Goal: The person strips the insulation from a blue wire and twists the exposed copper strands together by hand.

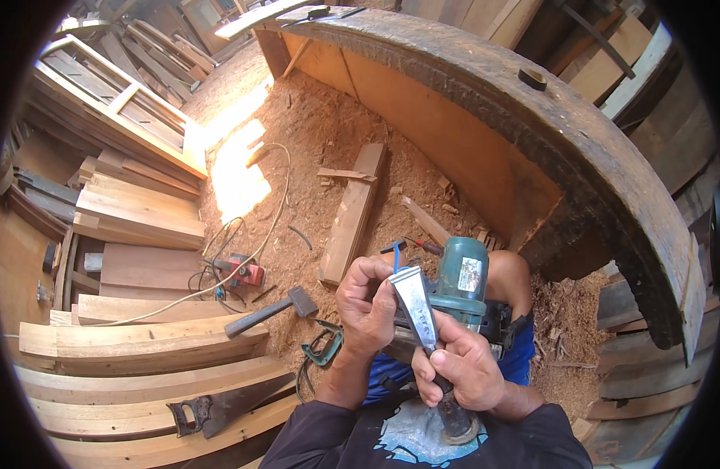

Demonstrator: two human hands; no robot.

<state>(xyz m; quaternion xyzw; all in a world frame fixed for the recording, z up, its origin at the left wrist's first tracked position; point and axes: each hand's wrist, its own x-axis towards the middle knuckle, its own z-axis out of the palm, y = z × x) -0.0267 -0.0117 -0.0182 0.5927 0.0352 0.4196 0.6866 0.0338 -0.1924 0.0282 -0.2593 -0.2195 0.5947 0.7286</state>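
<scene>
A wide steel chisel (414, 305) stands blade-up in front of me, its dark handle running down toward my chest. My right hand (465, 367) is closed around it where blade meets handle. My left hand (366, 305) is beside the blade's upper end, thumb and fingers curled in a pinch. A thin blue strip (396, 256) shows by those fingertips; whether they grip it or the blade's side is hard to tell. Just behind the chisel, a green power tool (463, 273) with a round motor housing rests at my lap, partly hidden by my hands.
A hammer (275, 309) and a handsaw (227, 406) lie on the planks (141, 340) at left. A red power tool (242, 272) with cords sits on the shavings-covered floor. The heavy workbench (532, 102) curves across the far right, a tape roll (532, 78) on top.
</scene>
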